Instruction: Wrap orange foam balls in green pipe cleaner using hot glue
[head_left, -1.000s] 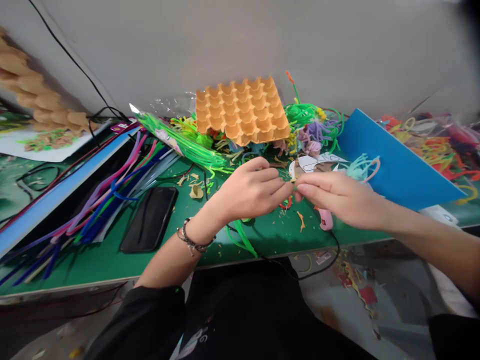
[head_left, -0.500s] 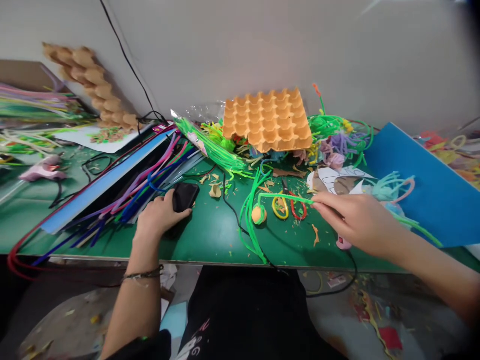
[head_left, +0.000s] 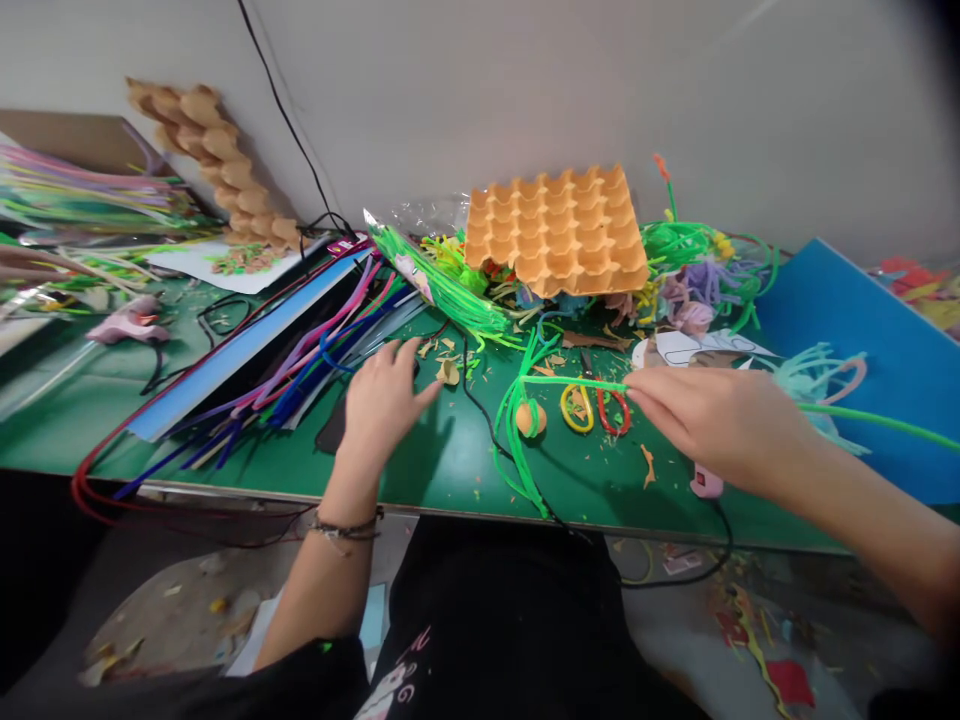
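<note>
My right hand [head_left: 712, 415] pinches a green pipe cleaner [head_left: 570, 382] that runs leftward to a small orange-tan ball [head_left: 531, 419] wrapped in green. Beside the ball lies a loose bundle of green pipe cleaners [head_left: 510, 440]. Just left of my right fingertips are scissors [head_left: 577, 408] with one yellow and one red handle loop. My left hand [head_left: 384, 400] is raised over the table, fingers apart and holding nothing. Partly hidden beneath it is a black phone [head_left: 331, 428].
An egg tray [head_left: 556, 235] rests on a heap of colored pipe cleaners. A blue board [head_left: 847, 350] leans at the right. Pink glue guns [head_left: 129, 320] lie at far left and near my right wrist. Cables [head_left: 480, 420] cross the green table [head_left: 450, 470], which is strewn with scraps.
My left hand has lifted off the phone and moved right, fingers spreading. My right hand keeps its pinch on the green pipe cleaner. The view has shifted slightly left.
</note>
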